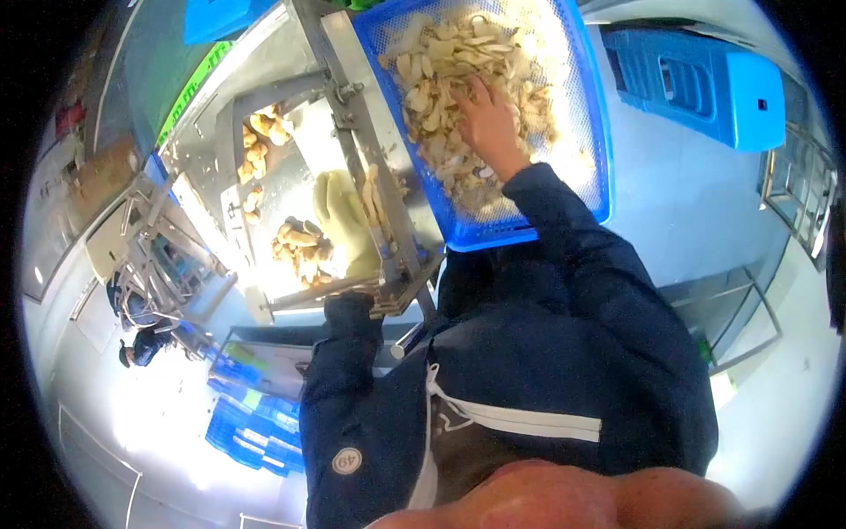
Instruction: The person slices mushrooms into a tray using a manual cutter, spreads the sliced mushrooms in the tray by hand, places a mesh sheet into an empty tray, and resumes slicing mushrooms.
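My right hand (490, 123), bare, rests on a heap of thin pale slices (458, 57) with its fingers spread. The slices lie in a blue mesh-bottomed basket (493, 236); I cannot tell exactly what food they are. To the left, my left hand (344, 220) wears a pale yellow-green glove and reaches into a metal-framed tray. Its fingers point away from me and look stretched out. Brown knobbly pieces (300, 251) lie beside the glove, and more brown pieces (264, 137) sit farther up the tray. A narrow strip of pale pieces (374, 201) lies right of the glove.
A metal frame (352, 115) with bolts stands between tray and basket. A blue plastic stool (705, 84) is at upper right. Stacked blue crates (256, 428) stand at lower left, and a person (145, 346) in dark clothes is farther off.
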### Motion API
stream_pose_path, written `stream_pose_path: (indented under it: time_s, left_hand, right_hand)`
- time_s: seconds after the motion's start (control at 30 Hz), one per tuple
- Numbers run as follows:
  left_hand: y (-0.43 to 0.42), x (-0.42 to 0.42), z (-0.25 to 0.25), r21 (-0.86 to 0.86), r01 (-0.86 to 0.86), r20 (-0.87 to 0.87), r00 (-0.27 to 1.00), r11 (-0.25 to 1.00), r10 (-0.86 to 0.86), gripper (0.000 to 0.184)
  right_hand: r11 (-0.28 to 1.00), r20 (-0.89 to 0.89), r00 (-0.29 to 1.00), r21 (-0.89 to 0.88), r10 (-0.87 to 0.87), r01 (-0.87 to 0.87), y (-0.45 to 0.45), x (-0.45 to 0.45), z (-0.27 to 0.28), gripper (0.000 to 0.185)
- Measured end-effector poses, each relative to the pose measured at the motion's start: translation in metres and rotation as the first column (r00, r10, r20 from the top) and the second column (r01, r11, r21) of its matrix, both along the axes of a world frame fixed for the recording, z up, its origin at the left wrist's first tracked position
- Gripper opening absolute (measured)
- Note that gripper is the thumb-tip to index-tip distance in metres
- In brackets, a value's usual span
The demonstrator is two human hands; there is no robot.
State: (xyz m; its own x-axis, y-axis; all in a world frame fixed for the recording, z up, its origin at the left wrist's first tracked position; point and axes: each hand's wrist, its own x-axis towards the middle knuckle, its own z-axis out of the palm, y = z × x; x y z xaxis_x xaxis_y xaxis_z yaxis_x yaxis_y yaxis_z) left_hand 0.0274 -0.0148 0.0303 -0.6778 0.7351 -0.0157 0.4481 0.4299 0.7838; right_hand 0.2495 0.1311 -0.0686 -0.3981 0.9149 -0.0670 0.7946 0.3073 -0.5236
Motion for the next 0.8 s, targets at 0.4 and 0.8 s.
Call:
stream_pose_path:
  time_s: [0.4, 0.8]
  left_hand:
    - [0.0, 0.003, 0.007, -0.165, 0.075, -0.108, 0.99, 0.983, -0.094, 0.036]
    - [0.012, 0.009, 0.025, -0.146, 0.29, -0.439, 0.838, 0.946, -0.325, 0.031]
  right_hand:
    - [0.9, 0.229, 0.902, 0.159, 0.367, -0.407, 0.068, -0.058, -0.06, 0.056]
    - [0.882, 0.358, 0.853, 0.136, 0.381, -0.451, 0.093, -0.028, -0.053, 0.054]
